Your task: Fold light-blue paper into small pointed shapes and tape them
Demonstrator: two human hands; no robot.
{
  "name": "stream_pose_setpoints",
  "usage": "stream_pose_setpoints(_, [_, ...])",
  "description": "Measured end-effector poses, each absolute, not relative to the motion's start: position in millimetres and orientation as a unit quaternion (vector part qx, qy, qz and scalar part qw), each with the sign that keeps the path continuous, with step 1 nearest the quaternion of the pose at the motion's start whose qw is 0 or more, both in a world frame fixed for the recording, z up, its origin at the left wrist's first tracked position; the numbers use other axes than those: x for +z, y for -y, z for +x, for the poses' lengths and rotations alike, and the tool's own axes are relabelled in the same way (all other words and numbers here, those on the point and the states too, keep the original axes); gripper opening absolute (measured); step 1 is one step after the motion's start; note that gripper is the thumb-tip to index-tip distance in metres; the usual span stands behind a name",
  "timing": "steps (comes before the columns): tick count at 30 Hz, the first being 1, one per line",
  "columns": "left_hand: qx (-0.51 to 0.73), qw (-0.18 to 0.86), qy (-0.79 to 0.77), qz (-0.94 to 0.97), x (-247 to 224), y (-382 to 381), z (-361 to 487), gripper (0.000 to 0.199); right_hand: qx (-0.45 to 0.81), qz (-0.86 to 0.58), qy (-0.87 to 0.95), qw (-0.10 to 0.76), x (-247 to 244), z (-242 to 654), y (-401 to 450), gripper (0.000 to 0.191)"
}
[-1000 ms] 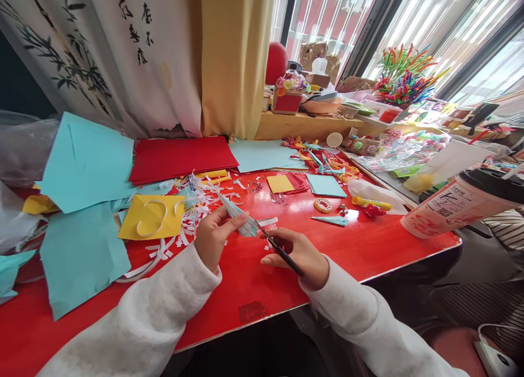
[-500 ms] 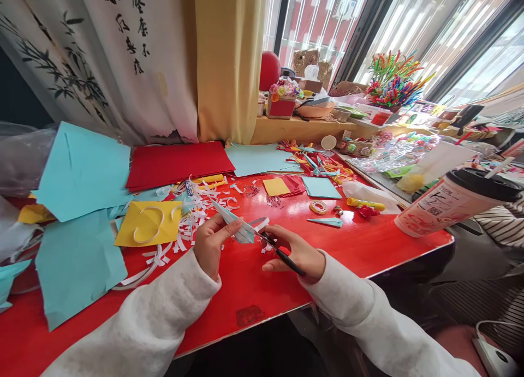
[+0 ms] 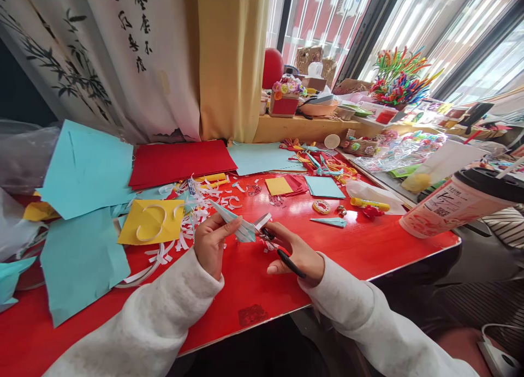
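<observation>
My left hand (image 3: 213,239) pinches a folded light-blue paper piece (image 3: 244,231), pointed at its far left end, between thumb and fingers. In my right hand (image 3: 297,251) is a pair of scissors (image 3: 290,263) with black handles, the handles spread apart. The blades reach the right end of the folded paper, where a white strip (image 3: 263,221) curls up; how far they go in is hidden. A similar folded light-blue piece (image 3: 329,222) lies on the table to the right. Small white scraps (image 3: 270,246) lie under the scissors.
Light-blue sheets (image 3: 84,268), a yellow square (image 3: 151,221) and white clippings cover the red table's (image 3: 229,311) left side. Red sheets (image 3: 182,163) lie behind. At right stand a drink cup (image 3: 450,205) and a glue stick (image 3: 370,204) lies near a tape roll (image 3: 321,207).
The scissor handles have spread wider apart in my right hand. My left hand keeps its pinch on the folded paper. The whole view has shifted slightly.
</observation>
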State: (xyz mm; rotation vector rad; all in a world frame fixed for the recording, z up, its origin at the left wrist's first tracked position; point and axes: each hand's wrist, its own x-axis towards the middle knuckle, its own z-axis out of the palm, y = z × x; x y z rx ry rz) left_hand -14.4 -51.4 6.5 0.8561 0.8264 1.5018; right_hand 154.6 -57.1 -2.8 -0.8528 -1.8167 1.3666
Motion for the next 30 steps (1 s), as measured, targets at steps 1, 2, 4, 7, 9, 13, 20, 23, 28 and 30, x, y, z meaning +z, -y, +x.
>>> stream_pose_setpoints(1, [0.642,0.573,-0.353,0.366,6,52,-14,0.008,0.537,-0.325,0.696,0.349,-3,154,58,0.072])
stream_pose_setpoints(2, [0.641,0.573,-0.356,0.367,7,52,-14,0.007,0.546,-0.320,0.692,0.347,-3,153,59,0.072])
stream_pose_setpoints(4, [0.644,0.571,-0.362,0.359,9,51,-18,0.006,0.567,-0.313,0.680,0.344,-4,154,59,0.075])
stream_pose_setpoints(7, [0.696,0.545,-0.360,0.299,17,45,-31,0.006,0.586,-0.326,0.638,0.377,-6,161,58,0.069])
stream_pose_setpoints(9, [0.756,0.484,-0.343,0.276,24,40,-40,0.006,0.563,-0.365,0.620,0.405,-9,168,57,0.063])
stream_pose_setpoints(13, [0.735,0.463,-0.366,0.333,29,38,-41,0.010,0.419,-0.487,0.674,0.363,-14,179,57,0.066])
stream_pose_setpoints(20, [0.578,0.547,-0.438,0.418,16,38,-30,0.025,0.193,-0.420,0.863,0.203,1,187,47,0.067])
stream_pose_setpoints(23, [0.573,0.537,-0.448,0.426,12,34,-33,0.024,0.166,-0.403,0.894,0.108,22,186,35,0.035])
stream_pose_setpoints(28, [0.563,0.542,-0.444,0.439,9,32,-33,0.018,0.213,-0.460,0.833,0.223,38,160,26,0.025])
stream_pose_setpoints(30, [0.553,0.555,-0.441,0.438,9,33,-31,0.018,0.364,-0.418,0.802,0.224,34,144,27,0.029])
